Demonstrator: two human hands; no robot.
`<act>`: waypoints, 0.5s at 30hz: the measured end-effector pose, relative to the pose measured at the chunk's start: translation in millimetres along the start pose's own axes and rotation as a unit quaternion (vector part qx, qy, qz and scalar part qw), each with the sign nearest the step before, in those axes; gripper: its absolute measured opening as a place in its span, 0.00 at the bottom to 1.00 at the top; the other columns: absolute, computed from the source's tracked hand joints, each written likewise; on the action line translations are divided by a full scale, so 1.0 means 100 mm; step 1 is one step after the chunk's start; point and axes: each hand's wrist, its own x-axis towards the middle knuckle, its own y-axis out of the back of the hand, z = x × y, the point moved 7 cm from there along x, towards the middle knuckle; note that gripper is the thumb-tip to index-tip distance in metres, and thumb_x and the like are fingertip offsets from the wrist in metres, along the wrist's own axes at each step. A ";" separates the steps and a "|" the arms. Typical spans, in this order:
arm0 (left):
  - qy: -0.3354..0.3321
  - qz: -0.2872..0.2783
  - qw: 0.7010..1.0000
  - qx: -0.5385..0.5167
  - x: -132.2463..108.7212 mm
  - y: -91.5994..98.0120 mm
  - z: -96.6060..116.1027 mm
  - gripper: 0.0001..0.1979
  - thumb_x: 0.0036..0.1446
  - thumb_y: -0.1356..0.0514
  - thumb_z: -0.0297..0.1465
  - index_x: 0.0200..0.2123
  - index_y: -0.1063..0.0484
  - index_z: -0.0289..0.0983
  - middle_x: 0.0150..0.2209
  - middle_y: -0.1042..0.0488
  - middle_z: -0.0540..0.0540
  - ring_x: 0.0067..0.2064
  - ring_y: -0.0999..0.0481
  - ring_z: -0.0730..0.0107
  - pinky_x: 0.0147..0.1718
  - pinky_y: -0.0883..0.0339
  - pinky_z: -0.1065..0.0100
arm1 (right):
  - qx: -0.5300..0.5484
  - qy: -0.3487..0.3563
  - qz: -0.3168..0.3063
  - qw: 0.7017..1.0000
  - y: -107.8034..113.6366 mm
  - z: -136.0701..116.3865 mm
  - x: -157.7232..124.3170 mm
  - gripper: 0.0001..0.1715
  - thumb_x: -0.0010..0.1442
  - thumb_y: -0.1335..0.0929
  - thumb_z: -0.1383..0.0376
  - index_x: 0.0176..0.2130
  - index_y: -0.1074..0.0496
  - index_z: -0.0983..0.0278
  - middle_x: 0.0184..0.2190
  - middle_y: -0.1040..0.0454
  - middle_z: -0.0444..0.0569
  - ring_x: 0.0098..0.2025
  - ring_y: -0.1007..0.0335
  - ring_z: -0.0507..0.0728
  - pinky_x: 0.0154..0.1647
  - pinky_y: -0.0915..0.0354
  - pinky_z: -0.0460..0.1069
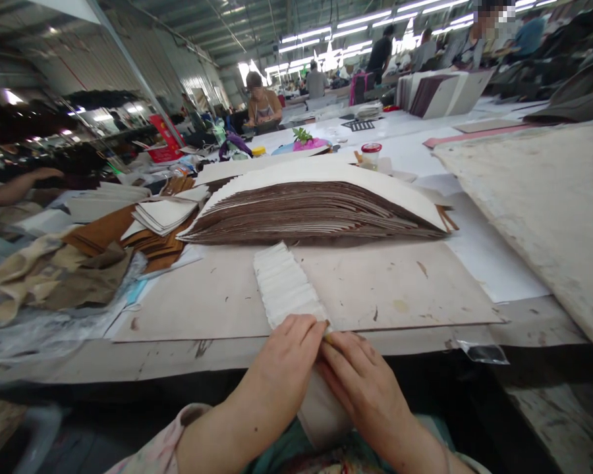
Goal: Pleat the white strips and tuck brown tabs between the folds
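A long off-white strip (289, 289), ridged across and rough along its edges, lies over a pale board (192, 299) at the table's front. Its near end hangs past the table edge toward my lap. My left hand (294, 342) is closed over the strip, fingers bent down on it. Beside it my right hand (358, 368) pinches the strip's right side, the two sets of fingertips almost meeting. A small brownish bit shows between them; what it is I cannot make out. Behind the board lies a thick stack of cream sheets with brown undersides (296, 204).
Brown and white pieces (163, 217) and crumpled cloth (54, 270) lie at the left. A large stained sheet (538, 197) covers the right side. A red-lidded jar (371, 155) stands behind the stack. Several people work farther back, and another person's arm (20, 184) shows at far left.
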 end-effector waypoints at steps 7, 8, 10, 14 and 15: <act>-0.010 0.011 0.999 0.038 -0.03 -0.05 0.01 0.18 0.56 0.55 0.20 0.50 0.40 0.33 0.44 0.33 0.41 0.46 0.35 0.62 0.47 0.38 0.59 | 0.022 -0.005 0.011 1.000 0.00 0.03 -0.01 0.15 0.59 0.39 0.70 0.47 0.35 0.69 0.43 0.30 0.55 0.44 0.35 0.57 0.44 0.35 0.52; -0.010 0.008 0.999 0.046 -0.03 -0.05 0.02 0.18 0.57 0.55 0.20 0.50 0.40 0.33 0.44 0.32 0.41 0.46 0.35 0.61 0.46 0.38 0.59 | 0.031 -0.009 0.011 0.999 -0.01 0.04 -0.01 0.15 0.59 0.39 0.70 0.47 0.36 0.69 0.42 0.30 0.54 0.44 0.35 0.57 0.44 0.35 0.52; -0.007 0.002 0.998 0.065 -0.03 -0.07 0.02 0.17 0.57 0.54 0.21 0.50 0.40 0.33 0.43 0.32 0.41 0.45 0.34 0.60 0.44 0.38 0.59 | 0.058 -0.031 0.013 0.998 -0.04 0.08 -0.02 0.14 0.59 0.39 0.69 0.46 0.36 0.67 0.40 0.29 0.53 0.43 0.34 0.56 0.43 0.35 0.52; 0.001 -0.001 0.996 0.091 -0.05 -0.08 0.00 0.18 0.58 0.53 0.22 0.52 0.41 0.33 0.44 0.32 0.42 0.46 0.35 0.60 0.44 0.39 0.59 | 0.071 -0.100 0.078 0.989 -0.03 0.22 -0.04 0.19 0.58 0.37 0.63 0.48 0.40 0.66 0.39 0.31 0.54 0.44 0.35 0.57 0.43 0.34 0.54; 0.000 0.002 0.996 0.088 -0.06 -0.08 0.00 0.17 0.58 0.53 0.23 0.52 0.41 0.34 0.44 0.32 0.43 0.46 0.35 0.60 0.44 0.40 0.60 | 0.065 -0.100 0.086 0.989 -0.03 0.23 -0.03 0.22 0.58 0.37 0.63 0.51 0.42 0.66 0.41 0.32 0.55 0.46 0.36 0.58 0.45 0.34 0.55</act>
